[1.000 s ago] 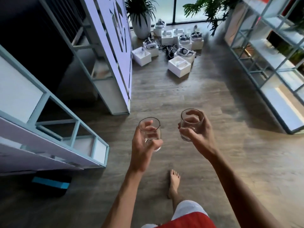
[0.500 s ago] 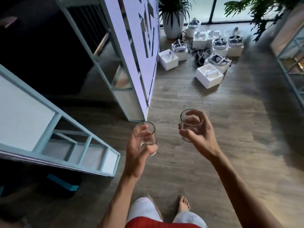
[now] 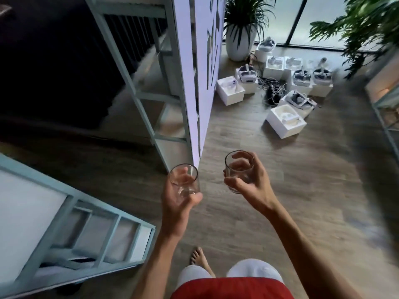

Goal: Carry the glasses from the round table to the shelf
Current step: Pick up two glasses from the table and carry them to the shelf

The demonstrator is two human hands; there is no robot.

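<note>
Wood-plank floor (image 3: pixel 269 208) fills centre and right of frame, dim daylight from window glass at top right; pale blue shelf frame (image 3: pixel 90 225) runs across lower left, its small compartments seen from above; second tall shelf unit (image 3: pixel 164 87) with a white cut-out panel stands upper centre-left, its foot just above the left glass; dark area upper left, contents unreadable; white planter with a plant (image 3: pixel 238 43) at top centre, more foliage (image 3: pixel 364 24) top right; cluster of open white boxes (image 3: pixel 285 119) holding headsets plus tangled cables on the floor upper right, well apart from the hands; another shelf edge at far right, blurred; left hand (image 3: pixel 178 203) wraps a clear empty glass (image 3: pixel 184 179) upright, centre frame; right hand (image 3: pixel 252 184) grips a second clear glass (image 3: pixel 238 169) upright, just right of it; glasses near each other, not touching, both held over bare floor; one bare foot (image 3: pixel 199 258) and white trouser knees at bottom centre.
</note>
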